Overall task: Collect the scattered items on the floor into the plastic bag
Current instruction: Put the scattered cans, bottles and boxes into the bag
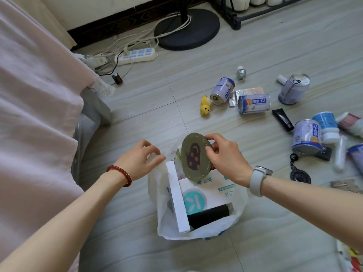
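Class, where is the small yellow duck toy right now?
The small yellow duck toy lies on the floor, ahead of the white plastic bag, just left of a tipped blue-and-white can.

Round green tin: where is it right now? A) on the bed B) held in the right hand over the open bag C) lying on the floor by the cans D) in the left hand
B: the right hand grips the round green tin above the plastic bag, whose edge the left hand holds.
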The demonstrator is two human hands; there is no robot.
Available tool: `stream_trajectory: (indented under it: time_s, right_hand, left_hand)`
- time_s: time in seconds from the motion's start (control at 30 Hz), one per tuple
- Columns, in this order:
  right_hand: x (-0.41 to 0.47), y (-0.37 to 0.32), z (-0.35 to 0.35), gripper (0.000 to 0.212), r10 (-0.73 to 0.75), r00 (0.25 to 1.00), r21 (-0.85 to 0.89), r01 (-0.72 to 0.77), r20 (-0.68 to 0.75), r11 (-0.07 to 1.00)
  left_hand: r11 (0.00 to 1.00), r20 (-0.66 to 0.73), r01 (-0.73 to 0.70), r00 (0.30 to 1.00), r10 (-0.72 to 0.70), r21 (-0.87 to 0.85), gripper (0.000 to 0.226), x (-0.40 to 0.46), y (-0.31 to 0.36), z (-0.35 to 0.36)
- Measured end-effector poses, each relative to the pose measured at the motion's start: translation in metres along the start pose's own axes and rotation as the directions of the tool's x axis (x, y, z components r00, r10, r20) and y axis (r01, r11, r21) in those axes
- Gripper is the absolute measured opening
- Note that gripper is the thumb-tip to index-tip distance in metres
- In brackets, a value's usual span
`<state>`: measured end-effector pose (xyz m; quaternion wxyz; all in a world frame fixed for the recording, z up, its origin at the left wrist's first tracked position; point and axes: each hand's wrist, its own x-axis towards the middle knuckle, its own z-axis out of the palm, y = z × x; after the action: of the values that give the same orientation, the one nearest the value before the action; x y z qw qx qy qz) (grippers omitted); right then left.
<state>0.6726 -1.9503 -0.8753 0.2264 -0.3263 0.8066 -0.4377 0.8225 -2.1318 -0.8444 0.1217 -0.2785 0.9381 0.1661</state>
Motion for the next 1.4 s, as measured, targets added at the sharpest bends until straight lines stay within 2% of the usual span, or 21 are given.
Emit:
stream_trajectory:
  time_s: [0.07,0.17,0.23,0.33,0.4,0.5,0.53,0.57,0.63,0.7,0.83,0.93,1.0,1.13,1.23,1.3,1.4]
  right_hand:
    - [-0.002,-0.002,-0.001,0.025,-0.005,1.0,0.03,0.004,0.024,1.0]
    - [-0.004,-0.008,-0.001,0.024,-0.038,0.999,0.08,0.036,0.029,0.996]
    - [-0.005,-0.015,0.0,0.024,-0.067,0.998,0.101,0.065,0.017,0.993]
    - [-0.005,-0.025,-0.001,0.024,-0.099,0.995,0.128,0.099,-0.009,0.987]
    - [-0.005,-0.031,0.001,0.023,-0.094,0.995,0.183,0.095,-0.012,0.978]
    - [-0.007,-0.042,0.005,0.023,-0.075,0.997,0.369,0.065,0.013,0.927]
    - [-0.01,-0.045,0.008,0.023,-0.078,0.996,0.378,0.06,0.032,0.924]
    - [-0.013,-0.046,0.011,0.023,-0.08,0.995,0.363,0.055,0.055,0.93]
    - [-0.017,-0.047,0.02,0.024,-0.077,0.993,0.302,0.048,0.087,0.952]
    - [-0.018,-0.044,0.028,0.026,-0.069,0.991,0.248,0.038,0.118,0.968]
    - [-0.02,-0.043,0.039,0.033,-0.104,0.976,0.127,0.081,0.193,0.989]
    - [-0.026,-0.043,0.044,0.035,-0.186,0.932,-0.102,0.228,0.311,0.968]
    - [-0.025,-0.035,0.042,0.037,-0.167,0.917,-0.248,0.267,0.362,0.931]
    - [-0.019,-0.015,0.02,0.038,-0.227,0.946,-0.199,0.275,0.233,0.941]
    - [-0.013,-0.001,-0.011,0.036,-0.228,0.969,-0.204,0.244,0.098,0.948]
    - [-0.009,0.011,-0.035,0.035,-0.222,0.975,-0.209,0.218,0.002,0.953]
    - [-0.009,0.042,-0.071,0.037,-0.116,0.985,-0.201,0.089,-0.126,0.976]
  left_hand:
    - [0.998,0.015,0.006,1.0,-0.007,0.065,0.034,0.0,0.0,0.003]
    - [0.999,-0.051,-0.012,0.999,0.014,0.039,0.018,0.0,0.0,0.007]
    - [1.0,-0.092,0.013,0.996,-0.013,0.0,0.025,0.0,-0.001,0.006]
    - [0.991,-0.141,0.125,0.982,-0.129,-0.035,0.04,-0.002,-0.006,0.002]
    - [0.988,-0.118,0.153,0.981,-0.154,-0.018,0.037,-0.002,-0.011,0.001]
    - [0.981,-0.106,0.099,0.987,-0.118,-0.167,0.009,-0.004,-0.015,0.0]
    - [0.974,-0.133,0.072,0.986,-0.102,-0.213,0.019,-0.005,-0.016,0.0]
    - [0.974,-0.192,0.021,0.979,-0.066,-0.226,0.023,-0.006,-0.017,-0.001]
    - [0.978,-0.369,-0.107,0.929,0.034,-0.177,0.018,-0.006,-0.016,-0.003]
    - [0.97,-0.468,-0.207,0.875,0.126,-0.127,0.014,-0.004,-0.014,-0.007]
    - [0.956,-0.509,-0.268,0.844,0.171,-0.122,0.014,-0.001,-0.006,-0.009]
    - [0.961,-0.453,-0.231,0.881,0.14,-0.153,0.012,-0.001,-0.007,-0.008]
    - [0.972,-0.404,-0.172,0.91,0.094,-0.162,0.009,-0.002,-0.006,-0.003]
    - [0.989,-0.359,-0.054,0.933,0.002,-0.135,0.017,0.004,0.009,0.005]
    - [0.993,-0.394,-0.112,0.915,0.088,-0.038,0.031,0.021,0.041,0.003]
    - [0.985,-0.406,-0.168,0.903,0.137,-0.041,0.026,0.038,0.071,0.002]
    - [0.962,-0.406,-0.264,0.888,0.215,-0.068,0.027,0.059,0.123,0.01]
